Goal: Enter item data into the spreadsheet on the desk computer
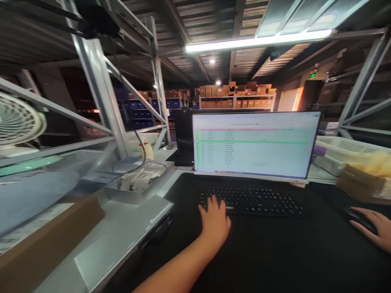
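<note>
My left hand (214, 220) rests palm down at the left end of a black keyboard (259, 199), fingers stretched over the keys and holding nothing. At the far right, my right hand (374, 227) lies curved over a black mouse (358, 216). Behind the keyboard stands a wide monitor (255, 144) showing a spreadsheet with green rows. All of these sit on a black desk mat (259, 260).
A grey machine (122, 240) and a metal tray of small packets (137, 183) lie to the left, beside a cardboard box (45, 244). A white fan (18, 122) sits on metal racking. Trays and yellow items (366, 167) crowd the right. Shelves of cartons (235, 95) stand far behind.
</note>
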Demonstrator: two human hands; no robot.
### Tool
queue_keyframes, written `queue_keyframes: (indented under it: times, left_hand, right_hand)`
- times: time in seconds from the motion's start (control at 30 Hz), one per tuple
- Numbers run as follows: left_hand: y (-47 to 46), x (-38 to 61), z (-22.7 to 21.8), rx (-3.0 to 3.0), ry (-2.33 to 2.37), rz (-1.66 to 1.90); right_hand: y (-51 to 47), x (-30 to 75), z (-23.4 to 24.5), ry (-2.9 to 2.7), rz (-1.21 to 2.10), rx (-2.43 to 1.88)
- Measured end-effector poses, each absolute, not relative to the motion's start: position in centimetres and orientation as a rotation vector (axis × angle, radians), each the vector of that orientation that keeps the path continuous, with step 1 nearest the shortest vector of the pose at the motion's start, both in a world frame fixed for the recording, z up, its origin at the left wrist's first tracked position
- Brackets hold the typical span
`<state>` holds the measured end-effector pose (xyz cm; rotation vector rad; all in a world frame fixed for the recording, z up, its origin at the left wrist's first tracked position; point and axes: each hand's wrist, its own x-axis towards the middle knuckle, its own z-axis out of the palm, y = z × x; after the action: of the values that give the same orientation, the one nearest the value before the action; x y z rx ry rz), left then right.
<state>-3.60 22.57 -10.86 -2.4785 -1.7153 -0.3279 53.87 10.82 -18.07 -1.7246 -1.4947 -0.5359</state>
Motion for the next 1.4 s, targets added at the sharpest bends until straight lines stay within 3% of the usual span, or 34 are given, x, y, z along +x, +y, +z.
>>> queue_keyframes:
  times: [0.13, 0.3, 0.67, 1.4]
  left_hand:
    - [22.5, -3.6, -10.7, -2.451, -1.649, -0.298]
    - [23.1, -3.5, -10.9, -2.414, -1.616, -0.247]
    - [23.2, -3.4, -11.0, -2.395, -1.608, -0.2]
    - [23.1, -3.5, -11.1, -2.396, -1.598, -0.209]
  right_hand:
    - [9.0, 50.7, -14.9, -1.533, -0.534, -2.065]
    - [10.2, 43.0, -11.3, -1.55, -0.56, -1.973]
    - [15.7, 34.0, -12.9, -1.752, -0.042, -1.765]
    - [18.0, 33.8, -12.8, -1.636, -0.148, -1.763]
